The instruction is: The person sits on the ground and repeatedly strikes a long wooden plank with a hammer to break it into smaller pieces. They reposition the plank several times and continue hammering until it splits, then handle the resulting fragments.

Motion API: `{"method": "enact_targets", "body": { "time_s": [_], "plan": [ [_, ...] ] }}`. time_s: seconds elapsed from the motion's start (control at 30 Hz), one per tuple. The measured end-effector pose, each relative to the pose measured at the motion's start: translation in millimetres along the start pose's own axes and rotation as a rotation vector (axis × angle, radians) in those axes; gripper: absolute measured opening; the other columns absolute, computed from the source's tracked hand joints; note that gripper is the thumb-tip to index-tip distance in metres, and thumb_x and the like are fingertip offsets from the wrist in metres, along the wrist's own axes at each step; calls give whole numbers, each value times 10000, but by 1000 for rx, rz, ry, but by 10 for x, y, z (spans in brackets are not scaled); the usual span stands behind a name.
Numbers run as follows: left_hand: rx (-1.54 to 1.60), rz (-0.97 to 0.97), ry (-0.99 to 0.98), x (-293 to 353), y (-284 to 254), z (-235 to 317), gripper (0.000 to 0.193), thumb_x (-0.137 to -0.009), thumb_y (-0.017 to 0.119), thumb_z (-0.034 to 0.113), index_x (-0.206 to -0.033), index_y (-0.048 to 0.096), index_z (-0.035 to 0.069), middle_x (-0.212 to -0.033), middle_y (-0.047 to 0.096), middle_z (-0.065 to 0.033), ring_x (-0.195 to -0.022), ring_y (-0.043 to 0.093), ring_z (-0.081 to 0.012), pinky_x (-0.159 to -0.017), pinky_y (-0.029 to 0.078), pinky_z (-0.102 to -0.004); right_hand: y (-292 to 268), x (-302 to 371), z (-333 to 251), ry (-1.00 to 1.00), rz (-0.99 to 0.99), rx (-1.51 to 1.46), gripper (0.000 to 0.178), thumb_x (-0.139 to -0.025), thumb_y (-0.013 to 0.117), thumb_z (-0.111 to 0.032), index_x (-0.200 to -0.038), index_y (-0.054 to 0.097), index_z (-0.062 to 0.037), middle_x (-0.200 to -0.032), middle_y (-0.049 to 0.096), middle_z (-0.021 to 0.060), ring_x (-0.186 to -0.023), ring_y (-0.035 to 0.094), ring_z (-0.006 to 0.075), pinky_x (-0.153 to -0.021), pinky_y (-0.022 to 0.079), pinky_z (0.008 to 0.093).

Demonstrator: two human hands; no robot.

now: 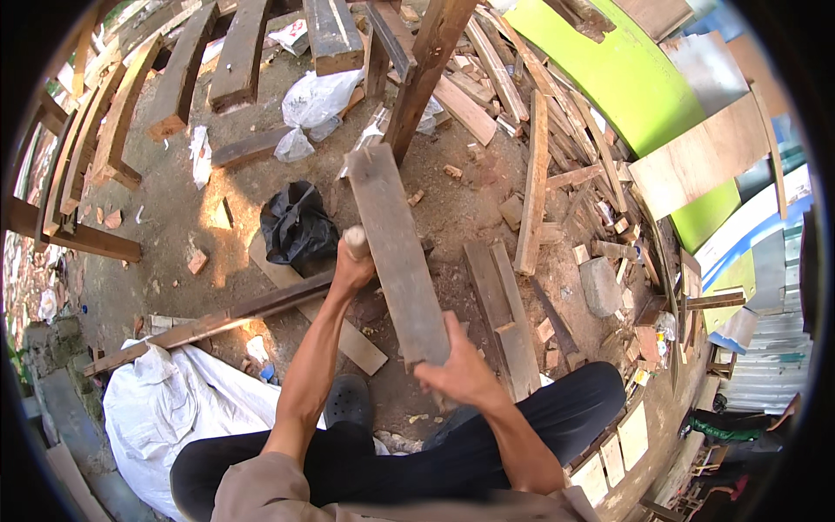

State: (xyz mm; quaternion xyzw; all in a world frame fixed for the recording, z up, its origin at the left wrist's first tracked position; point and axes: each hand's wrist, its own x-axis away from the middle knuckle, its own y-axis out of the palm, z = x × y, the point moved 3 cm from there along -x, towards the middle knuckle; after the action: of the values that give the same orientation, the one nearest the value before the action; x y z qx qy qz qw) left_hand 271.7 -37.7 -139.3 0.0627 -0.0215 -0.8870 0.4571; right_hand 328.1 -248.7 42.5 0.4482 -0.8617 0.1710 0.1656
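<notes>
A long weathered wooden plank (396, 252) stretches away from me at a slant. Its near end is in my right hand (461, 367), with the thumb and fingers closed around the edge. Beside the plank's left edge, my left hand (352, 268) makes a fist around a round pale wooden handle (355, 236). Only the rounded end of that handle shows above the fist; what it belongs to is hidden. Below my left hand, a dark wooden beam (261, 306) lies crosswise. A crumpled black plastic bag (298, 224) lies just left of the fist.
A white sack (187, 404) lies by my left knee. Two boards (503, 317) rest right of the plank, near a concrete block (600, 287). A wooden post (426, 83) rises ahead. Scrap timber piles up at right, below a bright green panel (622, 74). Several dark beams (239, 56) hang over the far left.
</notes>
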Motion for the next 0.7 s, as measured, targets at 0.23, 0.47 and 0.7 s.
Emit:
{"method": "enact_targets", "body": {
  "time_s": [0.23, 0.47, 0.7],
  "plan": [
    [39, -25, -56, 8, -46, -28, 205, -847, 614, 56, -652, 551, 61, -597, 544, -2, -526, 492, -90, -503, 387, -279, -121, -103, 178, -36, 109, -131, 610, -749, 676, -78, -1277, 399, 52, -952, 647, 214, -680, 670, 198, -557, 524, 331],
    [150, -18, -37, -34, -192, -204, 201, -853, 618, 54, -662, 557, 66, -599, 533, 37, -550, 530, -75, -508, 406, -269, -238, -128, 74, -138, 70, -62, 596, -756, 675, -44, -1274, 390, 28, -949, 652, 173, -655, 653, 175, -558, 531, 321],
    [118, -1, -30, -1, -255, -224, 266, -849, 621, 47, -608, 511, 73, -582, 528, 32, -530, 488, -68, -499, 382, -266, -186, -76, -42, -82, 43, -19, 593, -769, 647, -46, -1289, 375, 41, -944, 639, 179, -658, 650, 230, -599, 531, 343]
  ]
}}
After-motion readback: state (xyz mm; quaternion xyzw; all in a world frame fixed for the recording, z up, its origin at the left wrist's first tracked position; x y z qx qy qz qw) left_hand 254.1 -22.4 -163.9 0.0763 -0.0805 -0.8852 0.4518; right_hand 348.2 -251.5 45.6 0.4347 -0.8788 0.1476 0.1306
